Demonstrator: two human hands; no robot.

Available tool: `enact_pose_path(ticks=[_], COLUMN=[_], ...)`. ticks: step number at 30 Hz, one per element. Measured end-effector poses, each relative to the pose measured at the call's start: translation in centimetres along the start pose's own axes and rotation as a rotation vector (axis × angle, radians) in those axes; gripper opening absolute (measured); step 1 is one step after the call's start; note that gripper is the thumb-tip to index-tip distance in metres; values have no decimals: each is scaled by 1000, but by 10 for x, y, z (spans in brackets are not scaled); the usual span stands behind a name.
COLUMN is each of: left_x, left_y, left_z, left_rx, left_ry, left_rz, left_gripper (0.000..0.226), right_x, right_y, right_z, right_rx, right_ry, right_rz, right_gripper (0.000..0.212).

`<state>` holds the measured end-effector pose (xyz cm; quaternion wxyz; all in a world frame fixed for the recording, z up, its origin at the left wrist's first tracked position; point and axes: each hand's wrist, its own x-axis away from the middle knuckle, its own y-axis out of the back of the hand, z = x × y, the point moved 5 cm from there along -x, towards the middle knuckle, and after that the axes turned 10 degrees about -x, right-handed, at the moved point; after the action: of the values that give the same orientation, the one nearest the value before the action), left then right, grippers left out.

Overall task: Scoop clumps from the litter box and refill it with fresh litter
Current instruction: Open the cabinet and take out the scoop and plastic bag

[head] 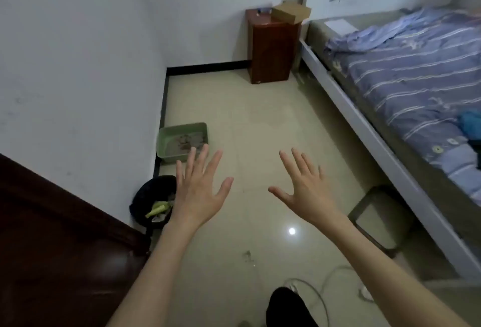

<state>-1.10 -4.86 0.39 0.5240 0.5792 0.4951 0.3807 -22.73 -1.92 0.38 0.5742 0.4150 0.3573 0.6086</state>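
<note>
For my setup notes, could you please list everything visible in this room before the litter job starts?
litter box: one, green, on the floor by the left wall, soiled litter inside
bin: one, black-lined, by the wall nearer the camera, rubbish inside
bedside cabinet: one, reddish brown, far corner
cardboard box: one, tan, on the cabinet
bed: one, blue striped bedding, right
stool: one, dark, beside the bed
cable: one, white, on the floor
left hand: open, empty
right hand: open, empty

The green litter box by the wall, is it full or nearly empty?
Nearly empty. The green litter box shows bare green floor on its left side, with only a thin grey patch of litter and dark clumps toward its right. Neither hand touches it.
</note>
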Motion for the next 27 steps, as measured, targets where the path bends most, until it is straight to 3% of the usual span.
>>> enact_pose_path(ticks=[8, 27], left_x=[-48, -343], left_y=[-50, -98], left_z=[-11, -75], left_rx=[-30, -101], left_ry=[-54, -37], left_rz=[121, 214], left_gripper=[78, 78], right_x=[-49, -323], right_y=[-18, 40], right_z=[-30, -142], right_rx=[-41, -81], right_ry=[-77, -62], right_rz=[61, 124], right_gripper=[82, 83])
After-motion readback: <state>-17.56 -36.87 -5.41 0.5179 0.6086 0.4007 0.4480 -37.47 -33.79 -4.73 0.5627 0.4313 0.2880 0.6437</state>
